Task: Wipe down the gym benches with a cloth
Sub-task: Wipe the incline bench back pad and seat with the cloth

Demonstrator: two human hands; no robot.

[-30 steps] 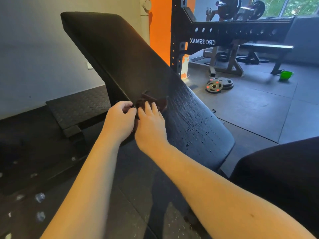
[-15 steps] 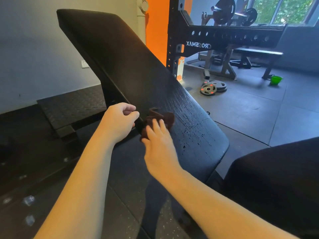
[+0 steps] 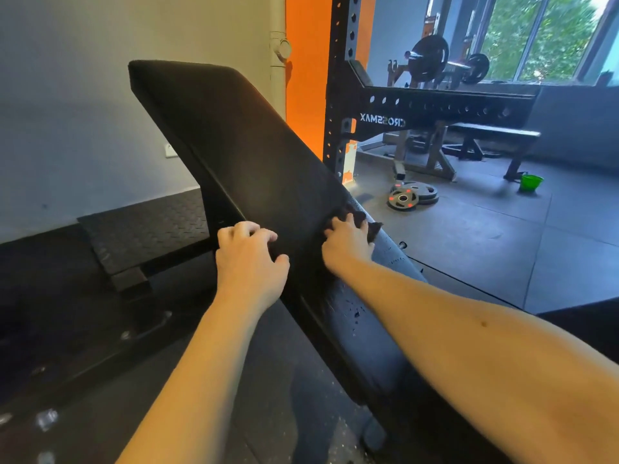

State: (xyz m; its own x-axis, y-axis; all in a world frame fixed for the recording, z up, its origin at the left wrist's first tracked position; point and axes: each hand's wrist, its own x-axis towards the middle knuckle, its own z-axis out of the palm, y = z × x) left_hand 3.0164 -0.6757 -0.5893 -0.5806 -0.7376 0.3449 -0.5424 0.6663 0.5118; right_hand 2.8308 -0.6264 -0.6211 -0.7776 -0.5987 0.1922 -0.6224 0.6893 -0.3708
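Gym, inclined black bench (image 3: 234, 145), right hand (image 3: 348, 244) clutching crumpled dark cloth (image 3: 361, 216) at right edge, left hand (image 3: 251, 259) clenched empty on left edge.

One head-worn wide-angle view looks forward and down, close over the inclined bench (image 3: 241, 155); gym floor (image 3: 502, 236) beyond.

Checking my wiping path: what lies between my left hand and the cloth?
Only bare black bench pad: nothing lies between the left hand and the cloth under the right hand, in the head view.
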